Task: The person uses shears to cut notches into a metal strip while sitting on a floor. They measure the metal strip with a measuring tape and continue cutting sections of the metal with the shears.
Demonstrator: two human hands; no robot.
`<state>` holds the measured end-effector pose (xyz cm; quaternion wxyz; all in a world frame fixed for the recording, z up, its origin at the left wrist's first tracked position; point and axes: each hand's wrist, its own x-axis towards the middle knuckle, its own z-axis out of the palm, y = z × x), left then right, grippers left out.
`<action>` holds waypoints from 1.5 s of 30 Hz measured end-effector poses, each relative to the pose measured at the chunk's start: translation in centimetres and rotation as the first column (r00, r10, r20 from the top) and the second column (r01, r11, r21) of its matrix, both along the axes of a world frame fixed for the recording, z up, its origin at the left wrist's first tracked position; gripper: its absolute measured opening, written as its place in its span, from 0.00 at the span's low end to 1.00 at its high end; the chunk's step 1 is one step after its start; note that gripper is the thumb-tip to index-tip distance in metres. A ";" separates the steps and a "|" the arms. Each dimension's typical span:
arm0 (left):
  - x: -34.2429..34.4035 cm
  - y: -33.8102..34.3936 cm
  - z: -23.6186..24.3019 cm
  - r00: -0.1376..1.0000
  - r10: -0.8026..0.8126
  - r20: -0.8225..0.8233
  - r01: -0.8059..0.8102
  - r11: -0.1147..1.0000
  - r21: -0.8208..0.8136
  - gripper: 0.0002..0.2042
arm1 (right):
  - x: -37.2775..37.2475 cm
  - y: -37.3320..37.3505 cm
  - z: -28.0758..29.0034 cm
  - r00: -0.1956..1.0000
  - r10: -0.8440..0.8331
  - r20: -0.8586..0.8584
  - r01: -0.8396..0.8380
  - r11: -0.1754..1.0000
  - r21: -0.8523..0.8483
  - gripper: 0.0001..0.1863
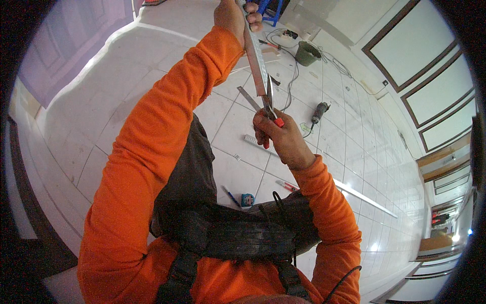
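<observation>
My left hand (232, 20), at the top of the view, is closed round a long, light metal profile (255, 61). The profile slants down toward my right hand. My right hand (283, 134) grips tin snips (270, 101) with red handles, its fingers wrapped round them. The snips' blades point up and meet the profile's lower end; whether they are closed on the metal I cannot tell. Just left of the snips, a flat metal strip (248, 98) shows, its lower end hidden by my right hand. Below my right hand, a short perforated metal piece (254, 141) lies on the tiles.
A corded power tool (319, 112) lies on the tiled floor to the right. Farther off are a dark green bucket (307, 53), cables and a blue stool (272, 11). Near my legs lie a tape measure (247, 199), a red utility knife (287, 186) and a long white strip (367, 198).
</observation>
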<state>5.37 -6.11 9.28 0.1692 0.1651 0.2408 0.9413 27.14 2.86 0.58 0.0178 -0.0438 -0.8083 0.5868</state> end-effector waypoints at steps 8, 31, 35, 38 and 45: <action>1.3 0.8 -0.1 0.994 0.104 -0.013 -0.105 0.994 -0.035 0.25 | -0.1 1.9 -1.9 1.000 0.000 -0.020 0.001 0.998 0.065 0.11; 2.1 0.3 0.2 0.997 0.031 -0.064 -0.033 0.999 -0.018 0.22 | 0.7 1.2 -1.1 0.998 -0.021 -0.066 0.027 0.996 0.089 0.13; 2.4 0.6 0.4 0.996 0.046 -0.082 -0.049 0.998 -0.041 0.22 | 1.2 1.4 -0.5 0.998 0.007 -0.056 0.002 0.987 0.161 0.15; 2.1 0.6 0.5 0.995 0.033 -0.090 -0.037 0.998 -0.043 0.23 | 1.2 1.5 0.0 1.000 0.022 0.021 -0.026 0.981 0.194 0.15; 2.1 0.1 0.4 0.998 0.010 -0.066 -0.015 0.997 -0.081 0.22 | 0.9 0.6 -0.1 1.000 -0.005 -0.027 0.010 0.978 0.209 0.14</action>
